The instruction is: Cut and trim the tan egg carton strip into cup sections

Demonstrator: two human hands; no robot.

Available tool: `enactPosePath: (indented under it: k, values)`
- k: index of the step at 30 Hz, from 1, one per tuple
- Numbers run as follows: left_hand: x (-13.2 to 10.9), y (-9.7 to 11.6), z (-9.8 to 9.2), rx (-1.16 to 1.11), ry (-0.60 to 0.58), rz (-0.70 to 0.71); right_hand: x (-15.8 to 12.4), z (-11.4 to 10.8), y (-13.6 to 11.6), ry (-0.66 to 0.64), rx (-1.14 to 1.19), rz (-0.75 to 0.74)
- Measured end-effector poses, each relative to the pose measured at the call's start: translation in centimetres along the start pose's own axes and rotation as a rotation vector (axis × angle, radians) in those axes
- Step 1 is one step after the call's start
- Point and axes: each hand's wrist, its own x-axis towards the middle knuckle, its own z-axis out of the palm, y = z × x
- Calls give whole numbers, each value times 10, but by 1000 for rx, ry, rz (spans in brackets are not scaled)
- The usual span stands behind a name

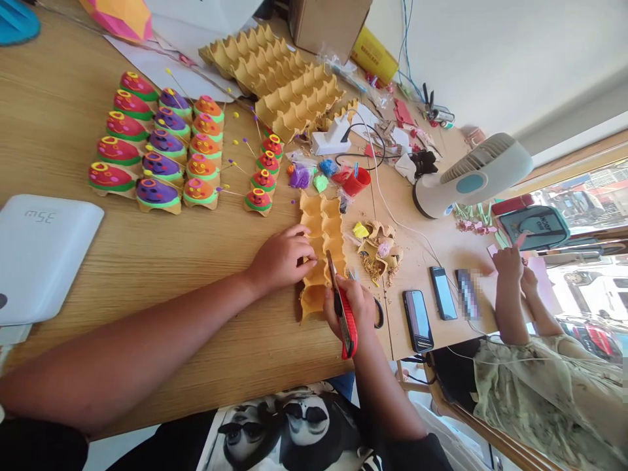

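Note:
A yellow egg carton strip (314,222), two cups wide, lies on the wooden table in front of me. My left hand (287,257) is closed on its left edge, fingers curled over the rim. In my right hand (357,304) is a red utility knife (346,320), its blade extended and pointing away from me over the carton's cups. Whether the blade touches the cardboard is hard to tell. Black-handled scissors (379,313) lie partly hidden behind my right hand. Cut carton scraps (380,252) with crumbs sit just right of the strip.
Rows of painted carton caterpillars (164,154) stand at the left, near a white power adapter (49,255). Larger egg trays (299,98) lie at the back. A white fan (471,176) and phones (418,320) are on the right, beside another person's hands (510,265).

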Motion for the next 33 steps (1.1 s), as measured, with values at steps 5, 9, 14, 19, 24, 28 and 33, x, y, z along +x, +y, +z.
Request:
enactPosePath:
  k: [5,9,14,19,24,28,33]
  values:
    - [0,-1,0,-7,-8,-10,2,-3,-2,-30,-9,-2]
    - [-1,-1,1,1,-3,-14,-9,-7,-2,-22,6,11]
    - [0,-1,1,5,8,-3,0,2,1,-10,29,32]
    - [-1,0,1,7,16,-9,-3,-4,-1,-15,-8,-3]
    - [0,-1,2,-6,19,-3,-8,-1,1,23,13,6]
    - [0,-1,1,-9,5,-9,1,4,3,24,32,7]
    - [-1,-1,1,3,13,-3,-3,-7,-3,-22,2,43]
